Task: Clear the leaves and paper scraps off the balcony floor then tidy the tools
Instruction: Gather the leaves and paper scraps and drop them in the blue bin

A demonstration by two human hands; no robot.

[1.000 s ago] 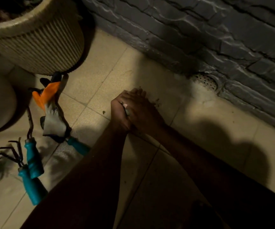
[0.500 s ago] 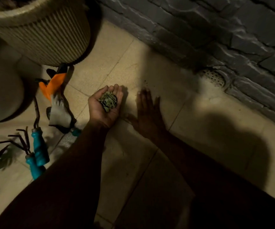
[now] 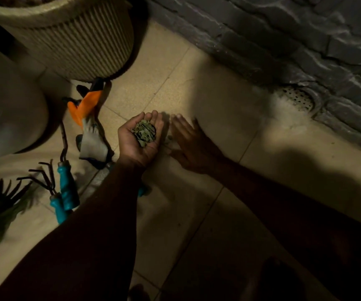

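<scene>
Head camera looks down on a tiled balcony floor [image 3: 196,213] with a ribbed pot [image 3: 77,40] standing at the upper left. Below and to the right of the pot, the left hand [image 3: 140,142] is turned palm up and cupped, its fingers only loosely bent, and a small heap of dry leaves [image 3: 144,132] lies in the hollow of the palm. Just past that hand, farther from the pot, the right hand [image 3: 191,146] is palm down with fingers straight and slightly spread; it is blurred, so I cannot tell whether it touches the tile. Directly below the pot an orange and grey glove [image 3: 90,135] lies on the floor, its fingertips close to the pot's base. Lower still from the pot lie garden tools with teal handles [image 3: 66,187], one of them a small pronged rake [image 3: 42,177]. Far to the right of the pot, a round floor drain [image 3: 297,97] sits at the foot of a dark stone wall [image 3: 283,40].
</scene>
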